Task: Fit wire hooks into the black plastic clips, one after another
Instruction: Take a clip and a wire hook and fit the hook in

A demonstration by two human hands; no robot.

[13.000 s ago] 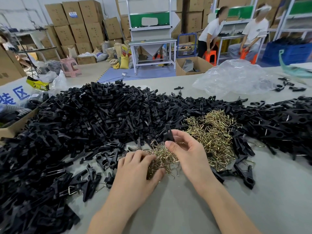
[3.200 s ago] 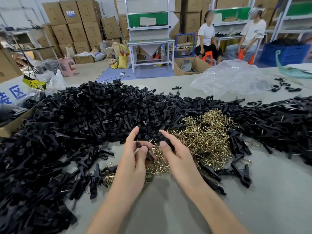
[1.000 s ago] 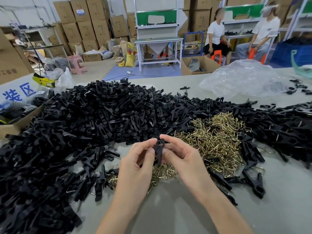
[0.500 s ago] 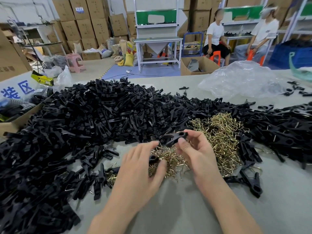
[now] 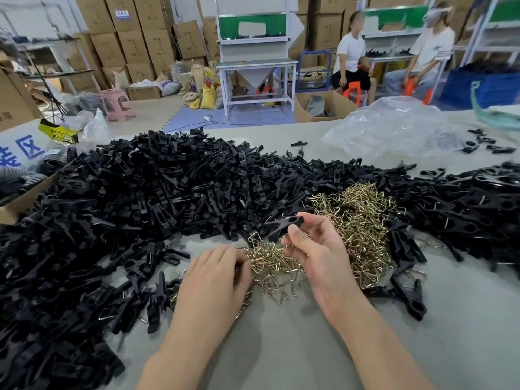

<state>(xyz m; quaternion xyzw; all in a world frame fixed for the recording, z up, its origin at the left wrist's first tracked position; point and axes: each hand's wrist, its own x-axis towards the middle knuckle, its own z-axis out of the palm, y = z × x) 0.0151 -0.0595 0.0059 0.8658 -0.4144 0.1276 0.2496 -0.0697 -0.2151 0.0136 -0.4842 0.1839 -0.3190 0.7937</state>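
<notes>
A warehouse stacked with cardboard boxes point(image 5: 135, 32) lies behind a grey bench point(image 5: 281, 347). On its left and centre spreads a great heap of black plastic clips point(image 5: 140, 198), most with no wire showing, so by far the larger part of the work appears undone. Near the front edge of that heap a few clips with wire point(image 5: 157, 299) lie apart, seemingly finished ones.

The left hand point(image 5: 216, 277) rests palm down on the near fringe of the wire hooks point(image 5: 357, 220), its fingers curled into them. Whether its grip has closed on a hook cannot be told.

Just beside it the right hand point(image 5: 315, 249) is raised over the hooks, its grip narrow: thumb and fingers pinch one black clip point(image 5: 284, 225), held level above the pile with no hook visibly in it yet.

Further right lie more fitted clips point(image 5: 405, 294), wire loops showing.
</notes>
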